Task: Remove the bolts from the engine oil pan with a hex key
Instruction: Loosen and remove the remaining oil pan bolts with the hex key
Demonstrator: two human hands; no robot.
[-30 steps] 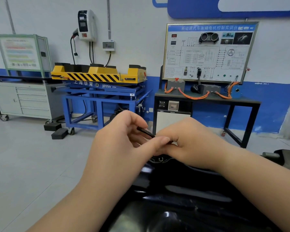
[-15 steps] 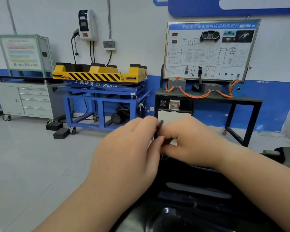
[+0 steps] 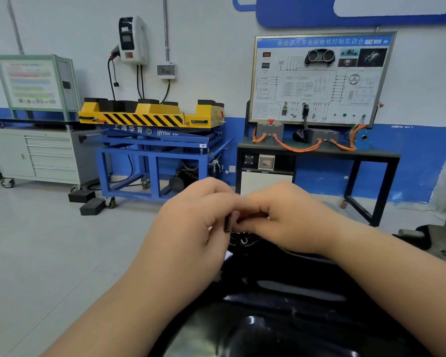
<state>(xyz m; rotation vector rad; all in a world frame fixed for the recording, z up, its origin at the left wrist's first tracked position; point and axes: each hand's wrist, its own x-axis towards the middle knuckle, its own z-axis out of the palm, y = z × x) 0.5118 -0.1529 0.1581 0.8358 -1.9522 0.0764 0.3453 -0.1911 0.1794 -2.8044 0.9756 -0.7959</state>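
Left hand pinches the short dark metal hex key at its fingertips. Right hand curls in beside it, but I cannot tell its grip. Under both wrists is the glossy black engine oil pan. Seemingly mid-bolt; the finished count is unreadable.

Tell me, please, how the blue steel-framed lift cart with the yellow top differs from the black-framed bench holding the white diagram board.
The blue steel-framed lift cart carries a low yellow block with black hazard stripes; the black-framed bench bears an upright white diagram board. Across the bench's top loop orange cables; the cart shows none. Both stand against the blue-and-white wall.
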